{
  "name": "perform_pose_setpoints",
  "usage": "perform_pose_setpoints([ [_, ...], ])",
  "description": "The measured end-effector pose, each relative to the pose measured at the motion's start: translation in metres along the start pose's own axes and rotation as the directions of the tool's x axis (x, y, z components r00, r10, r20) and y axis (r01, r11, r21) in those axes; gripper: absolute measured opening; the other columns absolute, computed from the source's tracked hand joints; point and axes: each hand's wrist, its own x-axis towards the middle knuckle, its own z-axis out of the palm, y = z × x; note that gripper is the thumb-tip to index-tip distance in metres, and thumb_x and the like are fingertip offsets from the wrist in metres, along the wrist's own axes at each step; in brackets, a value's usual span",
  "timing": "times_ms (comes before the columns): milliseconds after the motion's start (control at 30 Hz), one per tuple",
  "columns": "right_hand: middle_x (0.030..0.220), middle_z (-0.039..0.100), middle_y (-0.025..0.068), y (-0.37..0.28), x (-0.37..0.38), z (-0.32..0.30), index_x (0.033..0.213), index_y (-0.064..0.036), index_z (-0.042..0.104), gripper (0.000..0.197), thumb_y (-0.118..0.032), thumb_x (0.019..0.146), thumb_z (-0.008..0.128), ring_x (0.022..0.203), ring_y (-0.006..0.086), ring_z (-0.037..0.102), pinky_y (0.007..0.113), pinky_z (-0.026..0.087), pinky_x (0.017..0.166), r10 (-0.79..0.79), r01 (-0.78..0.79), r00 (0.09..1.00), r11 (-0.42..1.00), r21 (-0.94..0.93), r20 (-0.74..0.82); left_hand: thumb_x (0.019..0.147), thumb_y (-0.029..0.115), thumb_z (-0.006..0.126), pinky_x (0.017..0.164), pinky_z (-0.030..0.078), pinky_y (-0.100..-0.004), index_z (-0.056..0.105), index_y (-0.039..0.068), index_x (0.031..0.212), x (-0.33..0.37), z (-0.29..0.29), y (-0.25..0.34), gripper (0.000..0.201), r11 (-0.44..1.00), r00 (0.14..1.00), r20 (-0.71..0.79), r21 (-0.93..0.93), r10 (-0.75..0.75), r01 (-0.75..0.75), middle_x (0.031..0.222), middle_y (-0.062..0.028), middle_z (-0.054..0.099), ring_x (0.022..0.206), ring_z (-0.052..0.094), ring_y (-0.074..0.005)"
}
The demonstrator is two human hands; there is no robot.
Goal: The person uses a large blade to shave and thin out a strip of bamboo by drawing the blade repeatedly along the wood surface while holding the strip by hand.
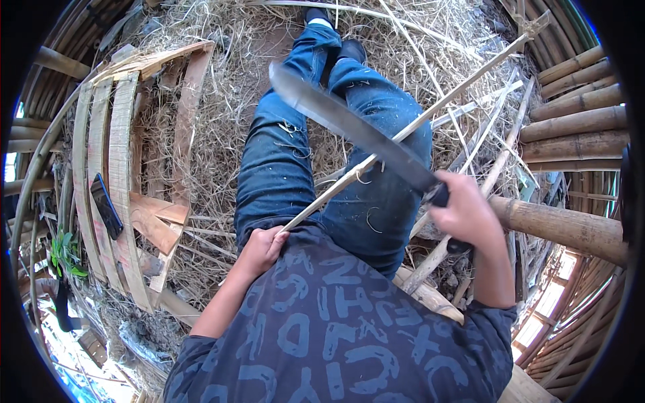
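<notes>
A long, thin bamboo strip (420, 121) slants across my lap, from my waist up to the far right. Its near end is gripped in my left hand (263, 250), fingers closed round it. My right hand (465, 209) is wrapped round the dark handle of a machete (349, 125), slightly blurred. The wide blade points to the far left over my thighs and crosses the strip near its middle; whether the edge touches the strip I cannot tell. Small pale shavings lie on my blue jeans (275, 174).
A wooden slatted crate (121, 134) stands at the left with a dark phone (107, 205) on it. Thick bamboo poles (564, 228) and a bamboo wall (578, 131) are at the right. Curly shavings (218, 114) cover the ground; several loose strips (480, 131) lie beyond my right knee.
</notes>
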Motion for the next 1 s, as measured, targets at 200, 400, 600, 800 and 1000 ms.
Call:
perform_pose_setpoints([
  [200,0.065,0.060,0.0184,0.014,0.003,0.019,0.092,0.0059,0.061,0.026,-0.004,0.069,0.058,0.059,0.0294,0.061,0.036,0.048,0.060,-0.107,0.098,0.968,0.994,-0.053,-0.227,0.099,0.022,0.045,0.051,0.039,-0.0381,0.058,-0.002,0.086,0.003,0.000,0.003,0.029,1.000,1.000,0.005,-0.026,-0.004,0.004,0.060,-0.0201,0.046,0.051,0.047,-0.0356],
  [400,0.069,0.061,0.0251,0.003,0.008,0.010,0.095,0.0065,0.061,0.033,-0.010,0.067,0.062,0.067,0.0395,0.062,0.044,0.048,0.068,0.189,-0.131,0.937,0.970,0.204,-0.294,0.099,0.023,0.045,0.051,0.039,-0.0382,0.057,-0.001,0.086,0.000,0.001,0.001,0.030,0.997,1.000,-0.020,-0.080,0.007,-0.009,0.061,-0.0206,0.046,0.051,0.044,-0.0361],
  [600,0.068,0.060,0.0244,-0.005,0.006,-0.003,0.095,0.0060,0.060,0.030,-0.007,0.068,0.061,0.064,0.0378,0.062,0.042,0.048,0.062,0.160,-0.121,0.942,0.982,0.147,-0.294,0.099,0.023,0.045,0.050,0.039,-0.0375,0.057,-0.001,0.085,0.002,-0.002,-0.001,0.031,0.998,1.000,0.009,-0.066,0.009,-0.009,0.059,-0.0206,0.045,0.051,0.044,-0.0361],
  [800,0.064,0.060,0.0211,-0.004,0.004,0.009,0.093,0.0058,0.061,0.028,-0.004,0.067,0.061,0.057,0.0306,0.060,0.036,0.047,0.057,0.095,-0.090,0.993,0.993,0.074,-0.068,0.099,0.024,0.045,0.050,0.038,-0.0374,0.055,-0.002,0.083,0.001,0.001,-0.002,0.032,0.997,0.999,-0.022,-0.065,0.042,-0.044,0.058,-0.0197,0.043,0.049,0.040,-0.0325],
  [1000,0.068,0.063,0.0179,0.000,0.000,0.021,0.090,0.0065,0.062,0.025,-0.004,0.067,0.061,0.057,0.0267,0.060,0.035,0.047,0.059,0.015,-0.015,1.000,0.995,0.102,0.006,0.099,0.025,0.046,0.049,0.037,-0.0364,0.055,-0.001,0.083,0.003,0.003,-0.003,0.032,0.998,0.999,-0.030,-0.051,0.026,-0.028,0.057,-0.0184,0.042,0.048,0.043,-0.0322],
])
